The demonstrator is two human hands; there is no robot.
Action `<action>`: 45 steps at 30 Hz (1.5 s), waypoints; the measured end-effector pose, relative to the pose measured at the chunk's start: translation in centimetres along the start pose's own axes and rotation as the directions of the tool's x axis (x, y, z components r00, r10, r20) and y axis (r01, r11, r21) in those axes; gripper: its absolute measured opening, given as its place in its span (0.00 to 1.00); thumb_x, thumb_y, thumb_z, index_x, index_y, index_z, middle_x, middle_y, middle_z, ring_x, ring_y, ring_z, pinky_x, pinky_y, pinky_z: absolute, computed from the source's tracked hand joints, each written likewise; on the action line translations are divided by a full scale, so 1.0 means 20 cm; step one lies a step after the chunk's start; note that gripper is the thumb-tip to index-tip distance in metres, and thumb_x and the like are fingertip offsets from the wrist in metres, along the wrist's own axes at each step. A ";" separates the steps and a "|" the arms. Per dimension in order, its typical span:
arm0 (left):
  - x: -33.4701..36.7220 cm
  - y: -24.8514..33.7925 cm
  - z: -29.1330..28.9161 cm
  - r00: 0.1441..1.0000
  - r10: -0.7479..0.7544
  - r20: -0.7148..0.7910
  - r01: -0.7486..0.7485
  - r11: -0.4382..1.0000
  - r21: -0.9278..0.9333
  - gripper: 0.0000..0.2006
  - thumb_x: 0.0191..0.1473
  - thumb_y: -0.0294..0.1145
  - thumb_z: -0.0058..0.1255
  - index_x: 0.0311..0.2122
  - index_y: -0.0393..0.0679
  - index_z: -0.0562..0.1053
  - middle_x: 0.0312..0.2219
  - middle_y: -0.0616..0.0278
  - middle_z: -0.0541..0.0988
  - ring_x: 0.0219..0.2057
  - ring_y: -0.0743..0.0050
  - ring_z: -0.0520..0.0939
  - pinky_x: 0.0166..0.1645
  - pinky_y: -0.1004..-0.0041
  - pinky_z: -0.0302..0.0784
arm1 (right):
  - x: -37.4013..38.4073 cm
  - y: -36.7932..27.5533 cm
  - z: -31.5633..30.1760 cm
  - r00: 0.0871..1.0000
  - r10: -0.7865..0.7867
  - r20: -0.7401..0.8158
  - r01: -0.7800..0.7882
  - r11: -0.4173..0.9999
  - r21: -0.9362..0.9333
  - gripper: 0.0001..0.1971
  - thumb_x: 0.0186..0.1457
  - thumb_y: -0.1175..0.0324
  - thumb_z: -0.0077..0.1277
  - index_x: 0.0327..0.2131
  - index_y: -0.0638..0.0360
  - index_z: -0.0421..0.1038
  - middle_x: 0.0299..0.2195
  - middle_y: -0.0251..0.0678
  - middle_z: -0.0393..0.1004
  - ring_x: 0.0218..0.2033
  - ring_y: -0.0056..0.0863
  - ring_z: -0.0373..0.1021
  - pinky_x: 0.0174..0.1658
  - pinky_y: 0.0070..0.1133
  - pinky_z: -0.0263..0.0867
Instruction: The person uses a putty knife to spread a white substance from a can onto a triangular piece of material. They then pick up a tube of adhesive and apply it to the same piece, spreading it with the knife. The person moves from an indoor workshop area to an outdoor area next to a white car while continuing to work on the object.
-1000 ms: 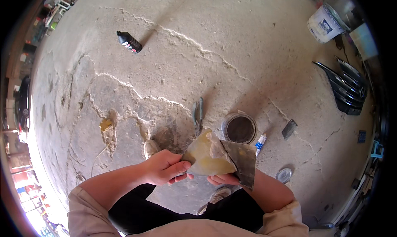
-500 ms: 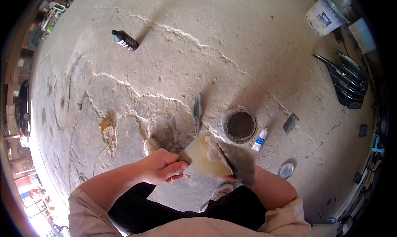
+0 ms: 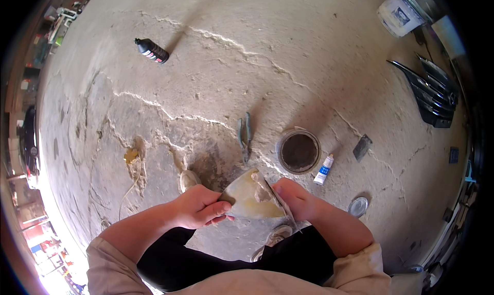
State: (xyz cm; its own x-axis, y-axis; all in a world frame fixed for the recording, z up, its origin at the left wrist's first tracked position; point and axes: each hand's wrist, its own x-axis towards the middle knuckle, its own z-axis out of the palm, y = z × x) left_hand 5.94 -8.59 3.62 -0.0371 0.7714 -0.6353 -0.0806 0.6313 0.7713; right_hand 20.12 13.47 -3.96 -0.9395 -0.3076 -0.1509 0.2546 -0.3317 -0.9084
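Note:
My left hand (image 3: 202,206) is closed round the left edge of a stiff, yellowish-white plate (image 3: 248,198), thumb on top. A beige-grey smear of filler paste (image 3: 263,193) lies along the plate's right side. My right hand (image 3: 297,198) grips a thin grey flat scraper (image 3: 292,222), seen nearly edge-on against the plate's right edge. Most of that scraper is hidden by its tilt and my fingers. Just beyond stand an open round can (image 3: 298,152) with a dark inside and a white-and-blue tube (image 3: 323,170). Pliers (image 3: 244,138) with green-grey handles lie left of the can.
A dark small rectangular plate (image 3: 363,147) and a round clear lid (image 3: 358,207) lie to the right. Farther off are a black bottle (image 3: 152,51), a white bucket (image 3: 400,14) and a black car grille (image 3: 429,91). Cracks run across the concrete floor (image 3: 206,89).
The scraper has turned from showing its broad grey face to nearly edge-on. My right hand has come up into view beside the plate. My left hand keeps its hold.

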 end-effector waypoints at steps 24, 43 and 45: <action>0.11 0.05 0.09 0.993 -0.092 0.074 0.106 0.972 -0.211 0.23 0.63 0.47 0.37 0.29 0.36 0.72 0.18 0.66 0.73 0.17 0.81 0.70 0.22 0.78 0.68 | -0.16 -0.03 0.03 0.982 0.165 -0.088 -0.108 0.886 0.451 0.20 0.61 0.52 0.39 0.28 0.59 0.70 0.19 0.33 0.69 0.21 0.17 0.64 0.26 0.15 0.59; 0.62 0.31 0.09 0.889 -0.040 0.457 0.016 0.998 0.057 0.22 0.64 0.45 0.36 0.34 0.36 0.75 0.15 0.71 0.69 0.15 0.87 0.67 0.21 0.80 0.64 | -0.59 0.08 -0.02 0.959 -0.025 -0.284 0.246 0.573 0.782 0.23 0.53 0.42 0.42 0.18 0.50 0.58 0.13 0.33 0.61 0.14 0.21 0.55 0.23 0.15 0.49; 0.67 0.28 0.08 0.868 -0.037 0.495 -0.004 0.997 0.081 0.21 0.64 0.44 0.36 0.33 0.36 0.75 0.15 0.72 0.69 0.15 0.87 0.67 0.21 0.80 0.65 | -0.59 0.07 0.01 0.945 0.027 -0.325 0.243 0.608 0.756 0.23 0.53 0.43 0.42 0.19 0.50 0.58 0.13 0.33 0.61 0.14 0.21 0.55 0.22 0.14 0.48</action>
State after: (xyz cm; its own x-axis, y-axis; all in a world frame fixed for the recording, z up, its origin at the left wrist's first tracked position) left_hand 6.56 5.37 -0.43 0.4643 0.6856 -0.5607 0.0006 0.6328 0.7743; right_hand 31.53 16.48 -3.45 -0.9557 -0.0095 -0.2942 0.0998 -0.9506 -0.2938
